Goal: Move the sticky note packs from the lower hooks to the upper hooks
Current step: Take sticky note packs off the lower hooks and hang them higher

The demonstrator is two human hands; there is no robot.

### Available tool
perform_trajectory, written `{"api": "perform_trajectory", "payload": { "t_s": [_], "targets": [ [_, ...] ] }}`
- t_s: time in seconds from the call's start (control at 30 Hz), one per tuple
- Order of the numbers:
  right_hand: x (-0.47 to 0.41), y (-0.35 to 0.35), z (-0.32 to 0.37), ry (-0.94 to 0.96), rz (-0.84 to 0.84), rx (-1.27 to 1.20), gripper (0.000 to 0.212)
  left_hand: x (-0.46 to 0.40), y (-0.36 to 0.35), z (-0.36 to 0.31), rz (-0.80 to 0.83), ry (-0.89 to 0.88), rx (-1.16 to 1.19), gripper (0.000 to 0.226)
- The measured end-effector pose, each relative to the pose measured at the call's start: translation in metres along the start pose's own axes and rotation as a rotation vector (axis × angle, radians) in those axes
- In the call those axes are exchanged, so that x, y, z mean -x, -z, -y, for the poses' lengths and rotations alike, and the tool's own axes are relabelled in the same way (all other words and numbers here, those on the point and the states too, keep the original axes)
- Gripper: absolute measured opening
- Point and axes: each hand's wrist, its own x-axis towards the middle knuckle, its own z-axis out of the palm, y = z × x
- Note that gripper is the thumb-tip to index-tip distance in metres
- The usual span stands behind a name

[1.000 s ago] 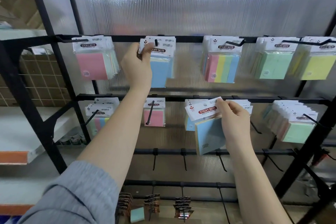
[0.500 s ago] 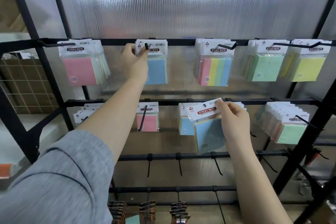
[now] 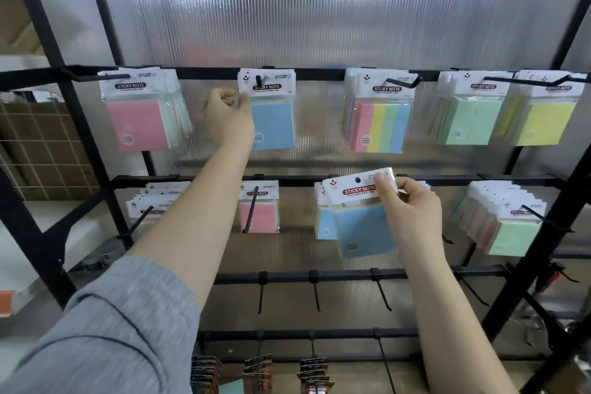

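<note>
- Head view: right hand [image 3: 412, 211] pinches the white header card of a blue pack [image 3: 363, 227], thumb on the front, fingers behind; the pack hangs tilted, free of the lower hooks.
- Left hand [image 3: 228, 117] is curled almost shut at the left edge of the blue packs [image 3: 271, 125] on an upper hook [image 3: 258, 80], fingertips touching or just beside the header; I cannot tell whether it grips it.
- That hook lies up and to the left of the right hand, just right of the left hand, and points out toward the viewer.
- The pack's punched hole [image 3: 358, 180] sits just left of the right thumb; judged, the hole must line up with the hook tip, then slide back along it.
- Another upper hook [image 3: 401, 84], holding a striped pack [image 3: 380, 128], lies almost straight above the right hand and may be the nearer choice.
- Below the left forearm hangs a pink pack [image 3: 258, 217] on a lower hook.
- Nothing blocks the upward path, though the left hand crowds its hook.
</note>
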Motion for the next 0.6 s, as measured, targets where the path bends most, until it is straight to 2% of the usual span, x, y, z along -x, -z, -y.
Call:
{"api": "perform_trajectory", "payload": {
  "t_s": [0.13, 0.37, 0.6],
  "targets": [
    [0.005, -0.004, 0.004, 0.003, 0.038, -0.018, 0.025, 0.004, 0.019, 0.007, 0.047, -0.025, -0.09, 0.007],
    [0.012, -0.016, 0.009, -0.021, 0.108, -0.027, 0.015, 0.028, 0.058, 0.031, 0.3, -0.041, -0.308, 0.014],
    [0.018, -0.033, 0.019, -0.02, 0.172, -0.028, 0.008, 0.059, 0.107, 0.078, 0.332, 0.137, -0.402, 0.02]
  ]
}}
